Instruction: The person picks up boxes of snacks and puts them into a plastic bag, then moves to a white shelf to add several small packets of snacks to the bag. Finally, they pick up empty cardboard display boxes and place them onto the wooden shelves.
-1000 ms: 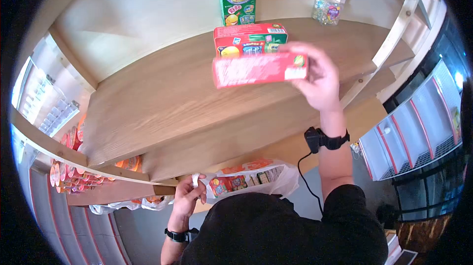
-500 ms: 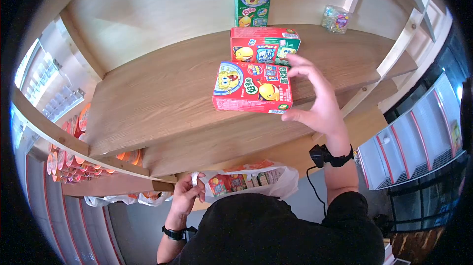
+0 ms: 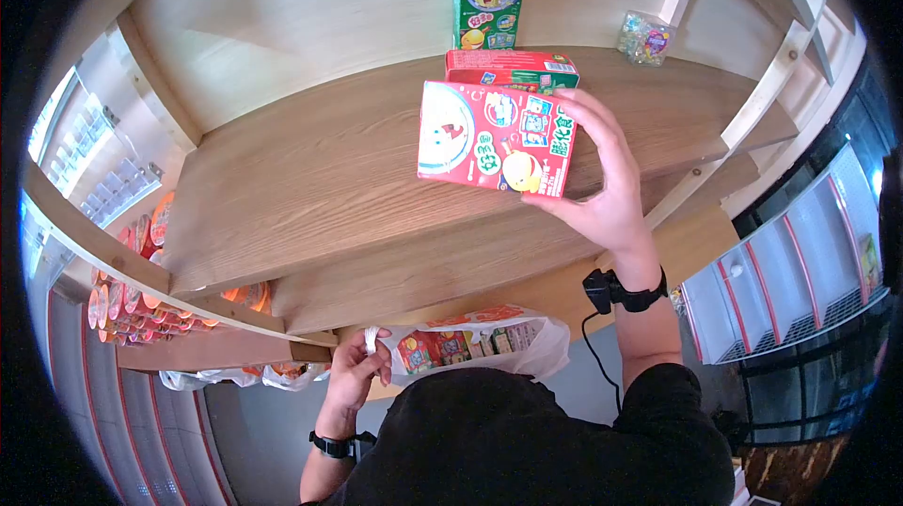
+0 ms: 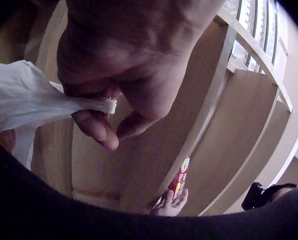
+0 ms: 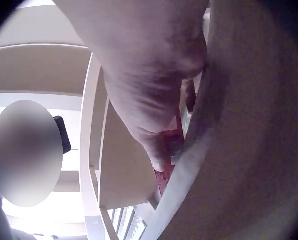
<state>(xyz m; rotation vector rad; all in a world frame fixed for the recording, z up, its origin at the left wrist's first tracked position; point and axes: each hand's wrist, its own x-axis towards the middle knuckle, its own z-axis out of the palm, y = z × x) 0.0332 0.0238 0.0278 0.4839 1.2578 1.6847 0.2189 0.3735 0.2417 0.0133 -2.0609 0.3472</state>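
Note:
A red snack box [image 3: 497, 141] with cartoon figures is gripped at its right end by my right hand [image 3: 609, 172], fingers along the top corner and thumb below. Its printed front faces up toward the head camera, and it partly covers a red-and-green box [image 3: 513, 64] behind it. Down at the shelf's front, my left hand [image 3: 356, 370] holds the twisted handle of a white plastic bag [image 3: 555, 346]. In the left wrist view that handle [image 4: 96, 104] passes between the curled fingers. Only a strip of the red box [image 5: 164, 180] shows in the right wrist view.
On the wooden shelf [image 3: 310, 186], a green box [image 3: 487, 15] stands against the back panel and a clear pack [image 3: 646, 39] sits at the back right. Several boxes [image 3: 451, 346] lie in the bag. Orange-lidded tubs [image 3: 141, 294] are stacked at the left.
The red box came down onto the shelf, with my right fingers spread beside it, then was gripped again, raised and tipped face-up, covering more of the box behind. The left hand stays put.

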